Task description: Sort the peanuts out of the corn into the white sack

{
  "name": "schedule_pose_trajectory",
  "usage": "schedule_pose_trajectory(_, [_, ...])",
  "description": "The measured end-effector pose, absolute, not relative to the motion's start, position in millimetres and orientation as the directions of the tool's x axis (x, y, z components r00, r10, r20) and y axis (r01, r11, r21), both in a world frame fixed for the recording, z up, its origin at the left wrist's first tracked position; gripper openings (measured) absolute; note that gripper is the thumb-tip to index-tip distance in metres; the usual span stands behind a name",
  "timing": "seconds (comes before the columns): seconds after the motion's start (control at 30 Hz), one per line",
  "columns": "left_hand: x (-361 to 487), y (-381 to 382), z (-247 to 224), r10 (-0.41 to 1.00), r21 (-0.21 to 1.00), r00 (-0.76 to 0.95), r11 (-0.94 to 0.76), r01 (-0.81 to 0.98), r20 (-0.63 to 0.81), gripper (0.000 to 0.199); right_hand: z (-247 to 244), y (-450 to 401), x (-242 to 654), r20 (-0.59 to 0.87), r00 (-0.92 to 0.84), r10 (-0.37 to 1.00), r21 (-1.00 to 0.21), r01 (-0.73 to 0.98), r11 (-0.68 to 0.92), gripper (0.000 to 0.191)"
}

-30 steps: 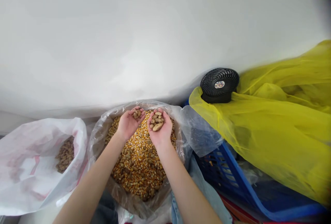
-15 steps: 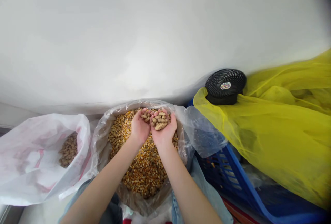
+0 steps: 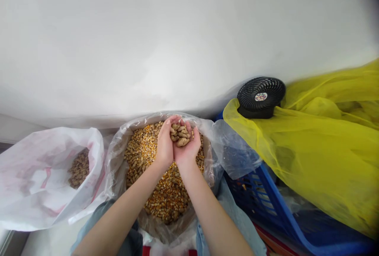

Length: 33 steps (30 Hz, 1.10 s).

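My left hand [image 3: 164,145] and my right hand [image 3: 188,152] are cupped together over the middle of a large clear plastic bag [image 3: 116,157]. A small heap of unshelled peanuts [image 3: 180,134] rests mostly on my right palm. Turned on edge, my left hand walls in the heap's left side, fingers curved around its far end. Below them, the bag holds yellow and orange corn kernels [image 3: 170,195] mixed with more peanuts. To the left, a white sack [image 3: 32,169] lies open with unshelled peanuts [image 3: 79,169] inside.
A black fan [image 3: 261,97] stands at the right by the white wall [image 3: 148,43]. Yellow mesh cloth [image 3: 319,145] drapes over a blue plastic crate [image 3: 276,204]. My knees, in denim, flank the clear bag.
My left hand has tilted up on edge and closed in against my right. The peanuts that lay in its palm have joined those in my right hand.
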State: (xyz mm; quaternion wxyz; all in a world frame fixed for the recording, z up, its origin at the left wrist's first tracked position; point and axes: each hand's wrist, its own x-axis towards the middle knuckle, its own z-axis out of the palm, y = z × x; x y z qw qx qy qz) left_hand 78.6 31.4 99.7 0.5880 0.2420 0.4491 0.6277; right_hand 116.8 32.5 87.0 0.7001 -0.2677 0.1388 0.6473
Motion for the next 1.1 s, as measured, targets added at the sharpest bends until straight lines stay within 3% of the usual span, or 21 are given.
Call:
schedule_pose_trajectory(0.13, [77, 24, 107, 0.997, 0.973, -0.074, -0.019, -0.231, 0.002, 0.029, 91, 31, 117, -0.563, 0.093, 0.821, -0.189, -0.982, -0.018, 0.023])
schedule_pose_trajectory(0.27, [77, 22, 110, 0.993, 0.968, -0.059, -0.114, -0.224, 0.103, 0.029, 91, 31, 117, -0.537, 0.096, 0.838, -0.208, -0.978, -0.022, 0.018])
schedule_pose_trajectory(0.47, [75, 27, 109, 0.984, 0.892, -0.148, -0.151, -0.426, 0.096, 0.024, 88, 32, 117, -0.518, 0.007, 0.855, -0.081, -0.996, -0.041, 0.014])
schedule_pose_trajectory(0.67, [72, 28, 113, 0.976, 0.810, -0.214, -0.159, -0.565, 0.042, 0.017, 89, 34, 117, -0.518, -0.015, 0.855, -0.088, -0.994, -0.071, 0.014])
schedule_pose_trajectory(0.97, [68, 34, 115, 0.932, 0.843, -0.363, -0.198, -0.501, 0.003, 0.013, 92, 30, 118, -0.522, -0.066, 0.851, -0.074, -0.990, -0.122, 0.014])
schedule_pose_trajectory(1.1, [55, 44, 109, 0.934, 0.911, -0.356, -0.130, -0.391, -0.020, 0.016, 94, 31, 121, -0.565, -0.052, 0.824, -0.087, -0.989, -0.122, 0.016])
